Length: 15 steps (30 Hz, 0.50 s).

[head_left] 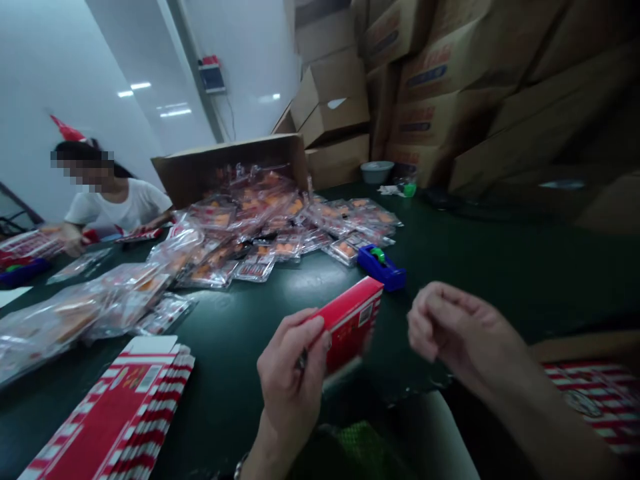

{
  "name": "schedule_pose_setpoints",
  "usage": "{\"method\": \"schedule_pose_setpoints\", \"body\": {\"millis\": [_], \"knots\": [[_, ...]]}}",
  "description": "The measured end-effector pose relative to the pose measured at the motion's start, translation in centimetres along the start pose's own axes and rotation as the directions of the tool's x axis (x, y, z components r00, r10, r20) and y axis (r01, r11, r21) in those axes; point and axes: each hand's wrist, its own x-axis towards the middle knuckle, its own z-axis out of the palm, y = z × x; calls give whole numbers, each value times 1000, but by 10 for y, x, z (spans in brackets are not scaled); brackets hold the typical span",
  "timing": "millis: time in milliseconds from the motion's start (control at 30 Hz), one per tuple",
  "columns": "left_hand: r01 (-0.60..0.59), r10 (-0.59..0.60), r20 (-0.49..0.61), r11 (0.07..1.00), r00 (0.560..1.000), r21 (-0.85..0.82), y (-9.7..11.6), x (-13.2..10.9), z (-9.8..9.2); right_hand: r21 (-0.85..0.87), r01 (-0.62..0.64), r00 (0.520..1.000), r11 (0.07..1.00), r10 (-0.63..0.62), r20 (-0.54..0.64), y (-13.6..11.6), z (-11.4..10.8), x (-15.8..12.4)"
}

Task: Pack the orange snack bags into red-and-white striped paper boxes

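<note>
My left hand [293,370] grips a red carton [353,327] with striped edges and a barcode label, thumb on top, tilted above the table. To its right, my right hand [450,327] is raised apart from the carton, its fingers curled and pinched together. Whatever may be between those fingers is too small to make out. Just beyond the carton sits a blue tape dispenser [381,268] with a green roll. At the lower left lies a stack of flattened red-and-white striped cartons [115,413].
Clear bags with orange items [260,207] spill from a cardboard box [225,157] across the table [230,333]. A co-worker [115,200] sits at the far left. Stacked cardboard boxes [435,80] and a grey bowl [377,172] stand behind. Striped cartons [595,400] fill a box at lower right.
</note>
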Motion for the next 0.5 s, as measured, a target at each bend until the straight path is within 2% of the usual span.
{"method": "schedule_pose_setpoints", "body": {"millis": [33,100,200,300,367,433,500], "knots": [[-157,155,23,986,988,64,9,3,0,80,3,996,997,-10,92,-3,13,-15],[-365,356,84,920,930,139,20,8,2,196,-33,980,980,-6,199,1,32,-32],[-541,517,169,826,839,156,23,13,7,279,-100,978,955,43,204,15,39,-32],[-639,605,224,758,764,129,22,14,9,327,-135,978,935,72,198,30,35,-25],[-627,593,237,772,770,105,22,12,8,327,-137,974,935,67,216,35,32,-24],[-545,517,230,835,824,78,23,9,6,300,-125,972,946,57,227,38,31,-26],[-415,397,207,909,894,46,26,4,5,263,-99,976,960,42,212,40,32,-29]]}}
